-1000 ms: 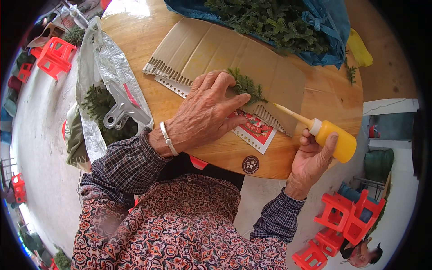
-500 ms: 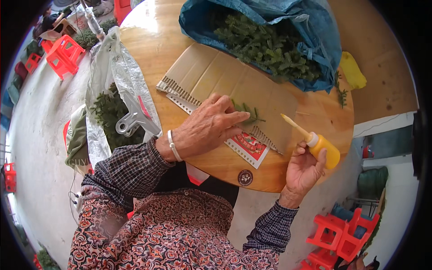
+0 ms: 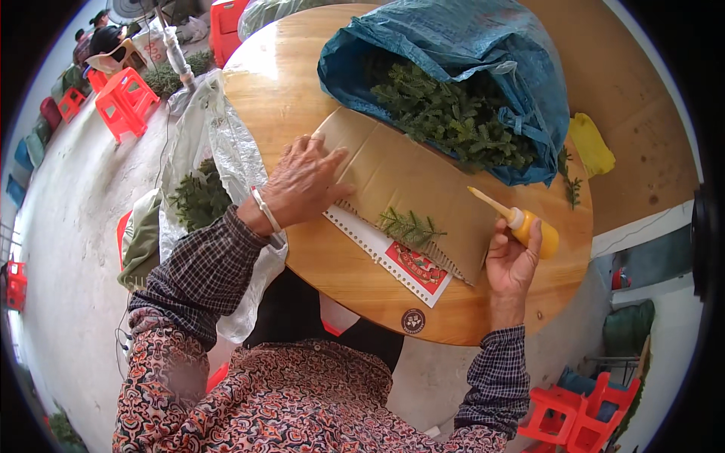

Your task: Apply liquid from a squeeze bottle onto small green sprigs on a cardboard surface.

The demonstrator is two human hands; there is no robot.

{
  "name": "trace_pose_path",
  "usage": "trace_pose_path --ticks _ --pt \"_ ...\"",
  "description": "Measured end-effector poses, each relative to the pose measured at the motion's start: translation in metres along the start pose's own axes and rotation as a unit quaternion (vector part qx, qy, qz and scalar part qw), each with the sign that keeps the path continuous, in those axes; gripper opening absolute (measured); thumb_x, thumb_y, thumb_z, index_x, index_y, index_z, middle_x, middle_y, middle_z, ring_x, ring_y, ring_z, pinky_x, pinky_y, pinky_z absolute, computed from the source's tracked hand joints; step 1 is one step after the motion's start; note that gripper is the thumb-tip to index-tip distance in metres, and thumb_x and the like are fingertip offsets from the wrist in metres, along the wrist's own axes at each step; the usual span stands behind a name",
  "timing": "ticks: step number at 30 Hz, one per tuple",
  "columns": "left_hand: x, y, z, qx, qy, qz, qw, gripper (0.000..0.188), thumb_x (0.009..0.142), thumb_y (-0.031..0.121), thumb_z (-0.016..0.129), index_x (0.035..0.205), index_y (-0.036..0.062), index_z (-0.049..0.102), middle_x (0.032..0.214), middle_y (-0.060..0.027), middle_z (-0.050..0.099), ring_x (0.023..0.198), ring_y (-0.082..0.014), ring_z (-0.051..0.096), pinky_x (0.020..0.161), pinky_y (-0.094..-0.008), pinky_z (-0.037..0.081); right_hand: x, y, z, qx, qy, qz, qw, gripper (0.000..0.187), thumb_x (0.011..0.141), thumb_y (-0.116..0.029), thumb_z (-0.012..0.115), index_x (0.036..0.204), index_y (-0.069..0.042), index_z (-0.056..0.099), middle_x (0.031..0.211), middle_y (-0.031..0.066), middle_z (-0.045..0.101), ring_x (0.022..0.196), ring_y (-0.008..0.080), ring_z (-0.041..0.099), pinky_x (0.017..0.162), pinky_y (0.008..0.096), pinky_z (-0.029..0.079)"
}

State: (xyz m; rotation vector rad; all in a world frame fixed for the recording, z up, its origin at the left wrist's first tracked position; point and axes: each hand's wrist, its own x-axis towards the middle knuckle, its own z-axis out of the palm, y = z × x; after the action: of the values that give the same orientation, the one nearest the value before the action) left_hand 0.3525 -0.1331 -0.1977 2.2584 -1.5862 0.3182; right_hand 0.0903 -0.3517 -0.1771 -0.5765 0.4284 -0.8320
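My right hand holds a yellow squeeze bottle whose long tapered nozzle points up and left, just off the cardboard's right side. At the cardboard's left end my left hand is spread open, palm down; whether it touches the sheet I cannot tell. A small green fir sprig lies near the front edge of the brown corrugated cardboard sheet. From under that edge sticks out a white sheet with a row of holes and a red printed picture.
A blue woven bag full of green fir branches lies across the back of the round wooden table. Right of it are a yellow cloth-like piece and a loose sprig. Red stools stand on the floor.
My left hand has moved left, away from the sprig, which stays on the cardboard. The bottle is still in my right hand. A silver clamp at the left has gone from sight.
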Motion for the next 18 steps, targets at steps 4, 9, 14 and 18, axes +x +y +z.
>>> trace_pose_path --ticks 4,9,14,18 --pt "0.004 -0.013 -0.004 -0.036 -0.111 -0.020 0.993 0.070 0.074 0.045 0.071 0.132 0.0137 0.049 0.139 -0.0175 0.040 0.122 -0.0352 0.042 0.101 -0.0461 0.035 0.019 0.005 -0.014 0.034 0.038 -0.015 0.999 0.040 0.088 -0.030 0.065 0.110 0.001 0.055 0.095 0.0130 0.064 0.082 0.0211 0.062 0.061 0.0218 0.054" --pt "0.020 -0.029 0.021 -0.122 -0.067 0.216 0.966 0.078 0.070 0.055 0.071 0.133 0.0143 0.048 0.138 -0.0178 0.039 0.123 -0.0369 0.039 0.099 -0.0498 0.034 0.054 0.009 -0.012 -0.060 0.040 -0.099 0.993 0.040 0.092 -0.037 0.057 0.111 -0.002 0.053 0.097 0.0115 0.063 0.085 0.0204 0.064 0.069 0.0243 0.054" --pt "0.048 -0.023 0.056 -0.200 -0.085 0.191 0.957 0.074 0.069 0.056 0.071 0.126 0.0125 0.052 0.133 -0.0167 0.041 0.120 -0.0375 0.040 0.095 -0.0483 0.036 0.112 -0.001 -0.027 -0.166 0.054 -0.142 0.974 0.051 0.095 -0.049 0.045 0.112 -0.002 0.054 0.109 0.0175 0.062 0.096 0.0248 0.061 0.084 0.0303 0.049" --pt "0.068 -0.017 0.055 -0.159 -0.090 0.265 0.947 0.077 0.067 0.058 0.071 0.125 0.0111 0.052 0.133 -0.0159 0.041 0.119 -0.0350 0.040 0.092 -0.0479 0.036 0.150 -0.003 -0.038 -0.280 0.038 -0.138 0.949 0.055 0.095 -0.053 0.038 0.119 -0.004 0.048 0.113 0.0195 0.060 0.100 0.0254 0.060 0.091 0.0319 0.045"
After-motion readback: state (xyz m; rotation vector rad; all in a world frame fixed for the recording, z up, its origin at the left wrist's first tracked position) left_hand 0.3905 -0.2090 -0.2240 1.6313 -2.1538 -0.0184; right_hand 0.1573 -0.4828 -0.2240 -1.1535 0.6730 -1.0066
